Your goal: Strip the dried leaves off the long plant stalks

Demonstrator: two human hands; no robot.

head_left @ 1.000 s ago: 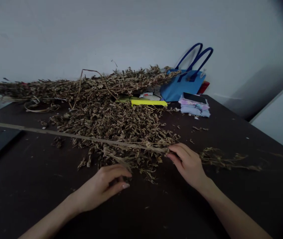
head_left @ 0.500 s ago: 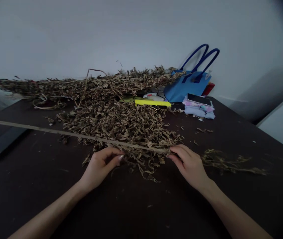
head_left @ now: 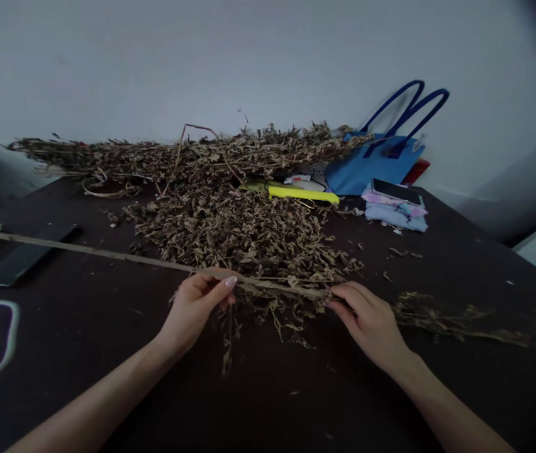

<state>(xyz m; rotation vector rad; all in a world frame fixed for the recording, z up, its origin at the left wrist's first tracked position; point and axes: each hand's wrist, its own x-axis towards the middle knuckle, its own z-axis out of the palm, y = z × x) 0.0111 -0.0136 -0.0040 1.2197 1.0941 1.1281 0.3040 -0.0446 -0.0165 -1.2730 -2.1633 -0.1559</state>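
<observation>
A long dried stalk (head_left: 98, 251) slants across the view from the left edge to my right hand (head_left: 367, 318), whose closed fingertips hold its end. Partway along, my left hand (head_left: 192, 308) pinches the stalk between thumb and fingers, the thumb on top. A small withered sprig (head_left: 227, 352) hangs down below the left fingers. Behind and under the stalk lies a loose heap of dried, curled leaves (head_left: 249, 233) on the dark table (head_left: 258, 402).
A thick bundle of dried plants (head_left: 131, 157) lies along the wall. Behind the heap are a yellow object (head_left: 303, 194), a blue bag (head_left: 372, 163) and a phone (head_left: 397, 191) on folded cloth (head_left: 395, 214). Bare twigs (head_left: 457, 321) lie right; a dark flat object (head_left: 25, 255) lies left.
My left hand has shifted onto the stalk and now pinches it, with a sprig dangling below. The right hand still holds the end. The whole view has swung slightly left.
</observation>
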